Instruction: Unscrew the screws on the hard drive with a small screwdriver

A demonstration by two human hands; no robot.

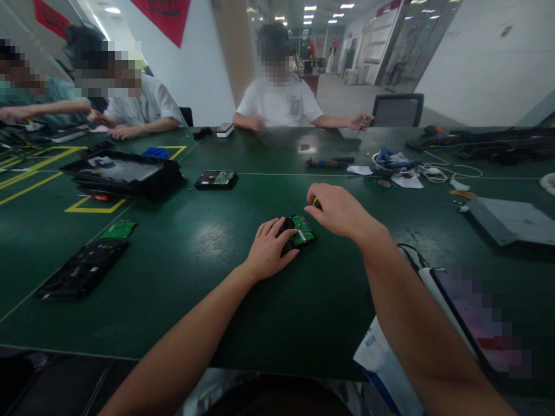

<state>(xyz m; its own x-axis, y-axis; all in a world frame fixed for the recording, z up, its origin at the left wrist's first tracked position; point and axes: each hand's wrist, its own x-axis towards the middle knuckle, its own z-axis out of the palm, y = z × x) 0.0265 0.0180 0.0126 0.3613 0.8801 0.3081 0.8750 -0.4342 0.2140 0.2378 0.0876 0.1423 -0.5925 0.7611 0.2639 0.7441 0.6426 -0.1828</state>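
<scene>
Reaches over the green table (pixel 165 266) with left hand (pixel 269 249) and right hand (pixel 340 211). Clasps between left thumb and fingers the left end of the hard drive (pixel 306 230); pinches in the right, just beside its far edge, a mostly hidden yellow-and-black tool (pixel 318 203).

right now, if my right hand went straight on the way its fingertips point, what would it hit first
Your right hand would likely meet the green board beside your left hand first, though the height between them is unclear.
</scene>
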